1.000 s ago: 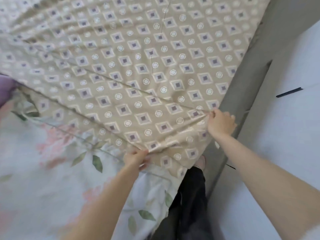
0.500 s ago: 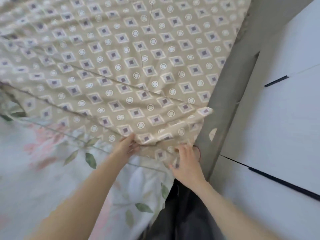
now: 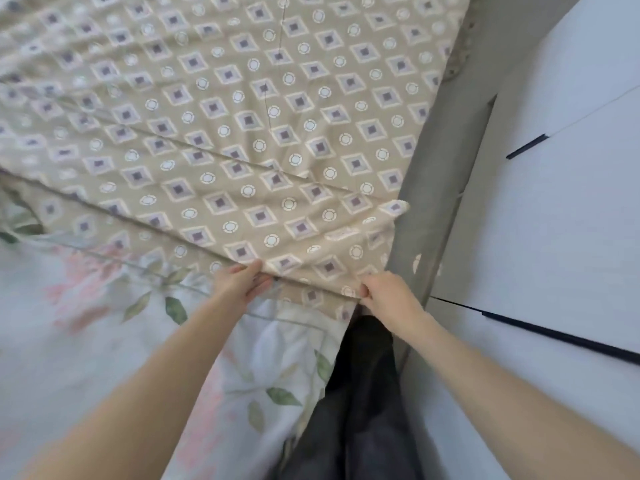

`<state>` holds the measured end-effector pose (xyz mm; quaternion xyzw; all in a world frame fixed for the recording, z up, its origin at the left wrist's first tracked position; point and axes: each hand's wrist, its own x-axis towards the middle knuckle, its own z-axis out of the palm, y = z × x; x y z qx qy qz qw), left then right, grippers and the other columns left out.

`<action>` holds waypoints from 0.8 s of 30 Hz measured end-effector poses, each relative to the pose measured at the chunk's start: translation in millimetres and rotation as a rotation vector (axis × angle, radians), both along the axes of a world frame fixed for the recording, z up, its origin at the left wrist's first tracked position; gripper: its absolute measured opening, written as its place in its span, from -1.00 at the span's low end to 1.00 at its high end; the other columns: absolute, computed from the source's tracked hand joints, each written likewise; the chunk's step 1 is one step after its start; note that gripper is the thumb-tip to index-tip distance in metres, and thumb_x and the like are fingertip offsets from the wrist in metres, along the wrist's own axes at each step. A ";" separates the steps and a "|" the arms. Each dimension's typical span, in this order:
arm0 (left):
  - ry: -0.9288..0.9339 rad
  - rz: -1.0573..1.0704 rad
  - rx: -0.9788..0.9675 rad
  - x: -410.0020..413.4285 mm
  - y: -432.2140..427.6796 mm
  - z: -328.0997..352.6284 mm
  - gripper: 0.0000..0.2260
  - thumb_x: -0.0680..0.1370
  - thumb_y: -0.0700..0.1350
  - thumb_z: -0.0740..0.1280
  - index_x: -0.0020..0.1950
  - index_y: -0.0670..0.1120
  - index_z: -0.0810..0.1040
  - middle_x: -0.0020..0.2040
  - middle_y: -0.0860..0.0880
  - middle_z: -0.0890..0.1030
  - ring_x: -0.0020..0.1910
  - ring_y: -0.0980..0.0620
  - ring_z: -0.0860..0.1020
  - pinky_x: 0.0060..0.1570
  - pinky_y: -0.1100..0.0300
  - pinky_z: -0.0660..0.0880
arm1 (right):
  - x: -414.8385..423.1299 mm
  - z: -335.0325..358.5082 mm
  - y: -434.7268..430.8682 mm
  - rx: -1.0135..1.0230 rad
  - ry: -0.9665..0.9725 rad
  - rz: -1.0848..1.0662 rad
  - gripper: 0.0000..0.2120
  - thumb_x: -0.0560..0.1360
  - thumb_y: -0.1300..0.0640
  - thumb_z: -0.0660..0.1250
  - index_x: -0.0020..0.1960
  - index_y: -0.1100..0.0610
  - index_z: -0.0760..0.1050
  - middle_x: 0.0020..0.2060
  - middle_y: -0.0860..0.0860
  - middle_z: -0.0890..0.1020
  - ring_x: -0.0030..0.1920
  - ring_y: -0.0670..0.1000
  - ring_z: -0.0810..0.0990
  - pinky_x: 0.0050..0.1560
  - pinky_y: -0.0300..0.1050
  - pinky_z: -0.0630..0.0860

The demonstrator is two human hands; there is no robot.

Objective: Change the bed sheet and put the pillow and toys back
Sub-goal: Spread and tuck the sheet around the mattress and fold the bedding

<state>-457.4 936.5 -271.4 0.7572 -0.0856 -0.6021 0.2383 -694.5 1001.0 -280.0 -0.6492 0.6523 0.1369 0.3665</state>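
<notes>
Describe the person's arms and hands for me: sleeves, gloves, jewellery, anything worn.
The left forearm and right forearm are bare as far up as the frame shows, with no sleeves. The left hand and right hand wear no gloves, and no watch, bracelet or ring shows. The nails are too blurred to judge. Between the arms, dark cloth is probably the person's trousers.

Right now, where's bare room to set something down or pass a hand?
Free: the tan sheet above the gripped hem; the floral sheet left of the left hand. Crowded: the corner beside the grey frame, where the right hand pinches the hem too.
</notes>
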 end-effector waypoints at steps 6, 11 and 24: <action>-0.018 0.019 0.101 -4.0 -6.1 -12.7 -0.87 0.58 -0.30 0.25 -0.16 -0.17 0.43 -0.31 -0.10 0.52 -0.44 0.07 0.54 -0.44 0.27 0.56 | 21.7 -22.2 12.0 -0.093 0.121 -0.122 -0.55 0.48 0.30 0.20 0.35 0.23 0.23 0.09 0.13 0.53 0.07 0.14 0.52 -0.04 -0.04 0.48; 0.191 0.015 0.224 -27.4 -14.9 -22.8 -0.78 0.56 -0.08 0.34 -0.22 -0.15 0.44 -0.30 -0.10 0.45 -0.49 0.05 0.52 -0.48 0.28 0.51 | 4.9 -40.6 8.0 -0.249 0.143 -0.211 -0.36 0.51 0.27 0.21 0.52 0.21 0.02 0.44 0.17 0.17 0.39 0.19 0.23 0.25 -0.01 0.42; 0.082 -0.004 0.194 -45.1 -7.7 -27.8 -0.89 0.51 -0.18 0.38 -0.09 -0.18 0.48 -0.34 -0.08 0.58 -0.54 0.09 0.59 -0.46 0.15 0.59 | -27.3 -16.0 -22.5 -0.250 0.007 0.040 -0.60 0.39 0.42 0.10 0.15 0.15 0.42 -0.04 0.10 0.53 0.01 0.16 0.49 -0.04 0.03 0.47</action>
